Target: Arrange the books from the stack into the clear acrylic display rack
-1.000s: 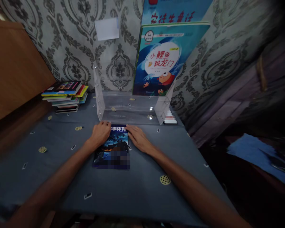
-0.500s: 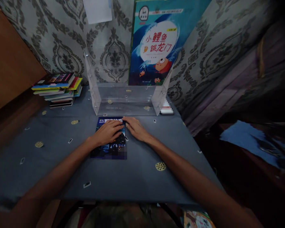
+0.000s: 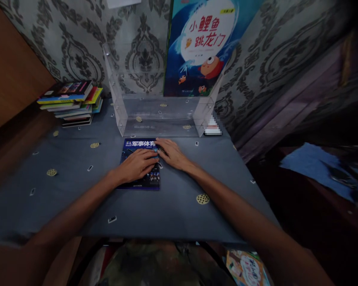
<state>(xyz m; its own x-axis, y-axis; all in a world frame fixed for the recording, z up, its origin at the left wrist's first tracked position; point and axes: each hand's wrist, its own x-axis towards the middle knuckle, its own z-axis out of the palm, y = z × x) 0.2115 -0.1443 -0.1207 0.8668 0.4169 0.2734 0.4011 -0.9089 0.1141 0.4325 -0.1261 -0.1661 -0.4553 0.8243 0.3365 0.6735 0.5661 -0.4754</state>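
Note:
A dark blue book [image 3: 140, 185] with white Chinese characters on its cover lies flat on the grey patterned tablecloth [image 3: 173, 214]. Across the middle of the cover rests my left hand [image 3: 139, 163], palm down with its fingers stretched out. My right hand [image 3: 172, 154] lies at the book's upper right edge, fingers extended and their tips over the cover. Neither hand is wrapped round anything. Just beyond the book stands a clear acrylic rack [image 3: 122, 119], with a large blue picture book [image 3: 193, 75] upright at its right side.
A stack of books [image 3: 77, 107] stands at the table's back left. Behind the rack is a patterned wall covering [image 3: 143, 55]. Blue cloth [image 3: 313, 171] lies beyond the table's right edge, and another book [image 3: 246, 268] sits below the front edge.
The view has tipped slightly downward, so things at the back sit higher. My right hand's fingers now reach farther over the book's right edge, while my left hand stays on the cover.

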